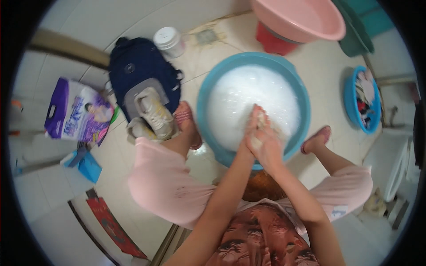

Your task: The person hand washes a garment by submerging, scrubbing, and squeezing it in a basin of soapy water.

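Note:
A round blue plastic basin (203, 99) full of white suds (246, 86) stands on the floor between my feet. My left hand (252, 131) and my right hand (269, 144) are pressed together over the near part of the suds. Between them is a pale, wet, cloth-like item (257, 142); blur and the fingers hide its shape. More of the pale stuff shows between the fingertips and beside the right hand.
Left of the basin lie a navy backpack (143, 63), worn white sneakers (156, 114), a white tub (169, 41) and a purple-and-white detergent bag (80, 113). Pink basin (299, 20) sits on a red stool (274, 40). At right stands a blue basin of clothes (364, 86).

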Motion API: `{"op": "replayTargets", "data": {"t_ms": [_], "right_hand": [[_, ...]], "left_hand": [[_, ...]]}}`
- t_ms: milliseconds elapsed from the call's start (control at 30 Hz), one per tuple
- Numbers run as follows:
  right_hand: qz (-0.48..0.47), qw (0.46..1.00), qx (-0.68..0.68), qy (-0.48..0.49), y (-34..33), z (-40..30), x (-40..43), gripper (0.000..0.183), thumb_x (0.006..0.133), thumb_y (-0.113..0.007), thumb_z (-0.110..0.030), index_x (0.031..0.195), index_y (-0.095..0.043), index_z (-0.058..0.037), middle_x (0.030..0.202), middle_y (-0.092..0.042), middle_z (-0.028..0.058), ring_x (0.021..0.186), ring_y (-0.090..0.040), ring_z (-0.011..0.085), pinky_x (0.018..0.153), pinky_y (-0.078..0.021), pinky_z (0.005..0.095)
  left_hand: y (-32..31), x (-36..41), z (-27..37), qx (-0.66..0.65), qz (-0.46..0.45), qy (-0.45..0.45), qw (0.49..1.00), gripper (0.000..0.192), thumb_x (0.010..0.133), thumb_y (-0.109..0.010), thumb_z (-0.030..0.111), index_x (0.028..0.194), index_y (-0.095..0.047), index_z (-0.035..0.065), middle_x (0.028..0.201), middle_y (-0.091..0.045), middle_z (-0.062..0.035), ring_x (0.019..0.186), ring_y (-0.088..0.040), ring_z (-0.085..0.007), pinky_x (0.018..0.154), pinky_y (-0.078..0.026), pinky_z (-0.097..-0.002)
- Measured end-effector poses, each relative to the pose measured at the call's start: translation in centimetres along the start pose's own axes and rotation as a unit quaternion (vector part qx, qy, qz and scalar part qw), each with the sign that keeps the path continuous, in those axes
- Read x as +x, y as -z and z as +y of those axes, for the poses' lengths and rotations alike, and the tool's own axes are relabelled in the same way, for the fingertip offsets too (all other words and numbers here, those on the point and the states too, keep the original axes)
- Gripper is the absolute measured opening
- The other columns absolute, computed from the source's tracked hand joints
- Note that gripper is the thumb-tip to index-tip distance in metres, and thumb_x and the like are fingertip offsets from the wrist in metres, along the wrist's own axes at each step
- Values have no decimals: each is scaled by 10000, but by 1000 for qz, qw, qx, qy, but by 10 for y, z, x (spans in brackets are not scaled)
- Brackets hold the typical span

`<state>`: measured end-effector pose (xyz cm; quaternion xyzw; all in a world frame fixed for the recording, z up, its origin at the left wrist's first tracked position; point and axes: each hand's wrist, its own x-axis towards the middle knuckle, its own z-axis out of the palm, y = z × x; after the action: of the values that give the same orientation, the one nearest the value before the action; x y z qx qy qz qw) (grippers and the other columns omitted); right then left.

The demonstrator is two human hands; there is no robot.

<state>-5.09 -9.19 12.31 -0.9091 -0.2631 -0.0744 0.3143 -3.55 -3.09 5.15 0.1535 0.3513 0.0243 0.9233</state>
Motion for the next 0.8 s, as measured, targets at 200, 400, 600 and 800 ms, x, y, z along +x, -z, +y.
{"op": "replayTargets", "data": {"t_ms": [200,400,600,800], "right_hand": [[1,978,-5,-207,6,44,57,336,768,-610,-346,779,-596,-11,787,-596,192,731,-583,362,668,-456,401],[-30,999,-19,-29,-7,-2,4,276,774,-611,-289,808,-565,-19,736,-579,196,687,-563,379,647,-449,407],[40,970,21,-241,11,46,49,266,778,-606,-280,782,-587,-14,752,-578,206,709,-569,376,664,-448,406],[-26,994,14,-109,-17,17,5,247,788,-597,-260,773,-585,-13,710,-588,182,683,-576,352,620,-449,382]], "left_hand": [[-16,-5,-14,-4,11,143,990,433,900,-437,431,1155,-507,89,1077,-572,-43,948,-558,-180,796,-474,-302],[16,21,18,39,39,61,997,414,903,-426,441,1131,-508,106,1016,-586,-49,921,-567,-179,771,-488,-330],[-20,0,-19,8,11,158,987,391,916,-400,435,1131,-488,120,1033,-567,-57,949,-555,-174,797,-470,-324],[65,42,-12,-66,-142,98,983,314,917,-415,404,953,-547,122,900,-586,-49,836,-572,-156,755,-471,-304]]}}
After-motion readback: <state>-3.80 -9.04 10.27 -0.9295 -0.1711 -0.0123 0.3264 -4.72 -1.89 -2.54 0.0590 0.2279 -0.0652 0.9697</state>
